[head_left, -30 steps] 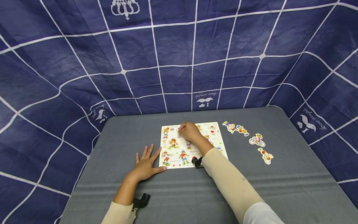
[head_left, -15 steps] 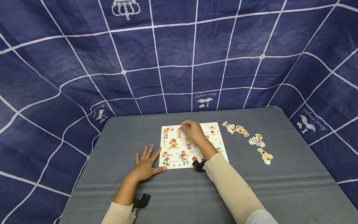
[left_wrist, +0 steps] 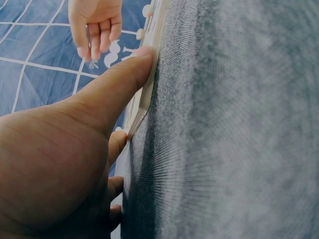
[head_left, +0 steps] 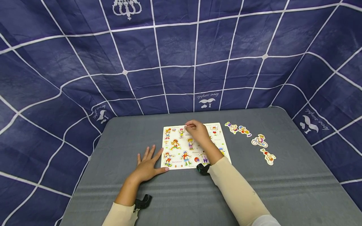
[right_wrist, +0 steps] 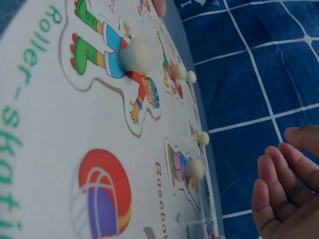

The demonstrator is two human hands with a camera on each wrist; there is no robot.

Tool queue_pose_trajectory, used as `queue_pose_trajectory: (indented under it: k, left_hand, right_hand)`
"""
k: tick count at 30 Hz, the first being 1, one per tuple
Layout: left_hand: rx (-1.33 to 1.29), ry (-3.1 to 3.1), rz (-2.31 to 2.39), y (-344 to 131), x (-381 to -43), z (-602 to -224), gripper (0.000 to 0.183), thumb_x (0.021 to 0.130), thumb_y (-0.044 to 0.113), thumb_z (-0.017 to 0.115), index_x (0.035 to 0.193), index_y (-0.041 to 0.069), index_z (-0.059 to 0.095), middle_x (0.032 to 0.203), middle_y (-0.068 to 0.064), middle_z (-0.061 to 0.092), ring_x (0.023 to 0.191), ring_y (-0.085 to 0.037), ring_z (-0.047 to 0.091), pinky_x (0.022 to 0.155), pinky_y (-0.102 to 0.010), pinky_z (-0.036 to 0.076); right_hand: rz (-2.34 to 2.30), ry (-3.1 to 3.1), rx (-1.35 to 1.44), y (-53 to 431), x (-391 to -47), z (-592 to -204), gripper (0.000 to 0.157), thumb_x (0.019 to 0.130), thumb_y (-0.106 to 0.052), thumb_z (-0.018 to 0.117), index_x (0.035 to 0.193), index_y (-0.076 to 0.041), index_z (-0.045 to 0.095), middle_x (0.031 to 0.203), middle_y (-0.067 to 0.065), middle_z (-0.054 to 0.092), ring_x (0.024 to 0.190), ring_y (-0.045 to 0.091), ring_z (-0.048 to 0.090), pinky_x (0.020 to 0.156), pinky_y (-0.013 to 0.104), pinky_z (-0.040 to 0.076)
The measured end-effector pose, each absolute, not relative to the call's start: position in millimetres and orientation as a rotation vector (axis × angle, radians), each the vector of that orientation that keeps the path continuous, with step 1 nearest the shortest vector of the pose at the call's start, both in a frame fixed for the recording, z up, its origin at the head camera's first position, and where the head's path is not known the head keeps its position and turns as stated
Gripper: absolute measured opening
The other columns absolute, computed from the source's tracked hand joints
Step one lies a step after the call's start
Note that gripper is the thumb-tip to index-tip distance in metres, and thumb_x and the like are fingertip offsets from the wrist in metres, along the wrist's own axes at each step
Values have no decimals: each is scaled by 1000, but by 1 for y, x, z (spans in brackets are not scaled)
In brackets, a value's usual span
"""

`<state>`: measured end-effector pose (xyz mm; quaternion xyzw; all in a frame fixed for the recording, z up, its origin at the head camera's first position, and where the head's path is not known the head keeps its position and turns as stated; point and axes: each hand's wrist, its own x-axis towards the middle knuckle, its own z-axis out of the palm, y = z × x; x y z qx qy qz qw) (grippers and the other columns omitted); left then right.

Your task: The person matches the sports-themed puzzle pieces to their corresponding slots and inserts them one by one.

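Observation:
A white knobbed puzzle board [head_left: 182,147] lies on the grey table, with cartoon sports figures set in it. My left hand [head_left: 145,169] is spread flat at its left side; the thumb [left_wrist: 134,64] rests on the board's near corner edge in the left wrist view. My right hand [head_left: 198,131] hovers over the board's back middle, fingers loosely bent and holding nothing in the right wrist view. Just left of it sits a figure piece [head_left: 181,133] at the back row. Close to the right wrist camera is the roller-skating piece [right_wrist: 142,92] with its round wooden knob [right_wrist: 136,56].
Right of the board lie several loose figure pieces: two touching at the back, one purple-legged [head_left: 232,128] and one in blue and yellow [head_left: 244,131], then a cyclist [head_left: 260,141] and another figure [head_left: 268,157]. A blue gridded curtain [head_left: 178,78] stands behind the table.
My right hand has drawn back to the right from the piece at the back left of the board, uncovering it. My left hand has stayed in place.

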<state>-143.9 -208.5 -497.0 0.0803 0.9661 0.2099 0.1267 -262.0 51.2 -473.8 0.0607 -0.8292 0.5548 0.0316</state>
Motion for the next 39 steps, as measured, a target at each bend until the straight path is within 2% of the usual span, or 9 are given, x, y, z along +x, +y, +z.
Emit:
queue_pose_trajectory:
  k: [7, 17, 39]
  left_hand:
    - [239, 2815, 615, -208, -143, -497, 98, 83, 69, 70, 162, 28, 27, 171, -14, 6, 158, -42, -4, 117, -75, -8]
    - [246, 2819, 612, -209, -143, -498, 98, 83, 68, 70, 162, 28, 27, 171, -14, 6, 158, -43, -3, 116, -76, -7]
    - [241, 2822, 621, -208, -142, -498, 98, 83, 67, 70, 162, 28, 28, 171, -14, 7, 158, -43, -3, 117, -75, -8]
  right_hand:
    - [1709, -2531, 167, 59, -260, -473, 20, 96, -23, 68, 109, -10, 73, 100, 7, 73, 91, 19, 68, 84, 32, 54]
    - [1696, -2507, 150, 77, -260, -470, 18, 95, -25, 70, 107, -12, 73, 100, 6, 74, 90, 19, 69, 81, 28, 53]
    - [1699, -2448, 46, 126, -261, -465, 23, 96, -22, 69, 112, -5, 71, 105, 14, 72, 85, 12, 63, 75, 19, 48]
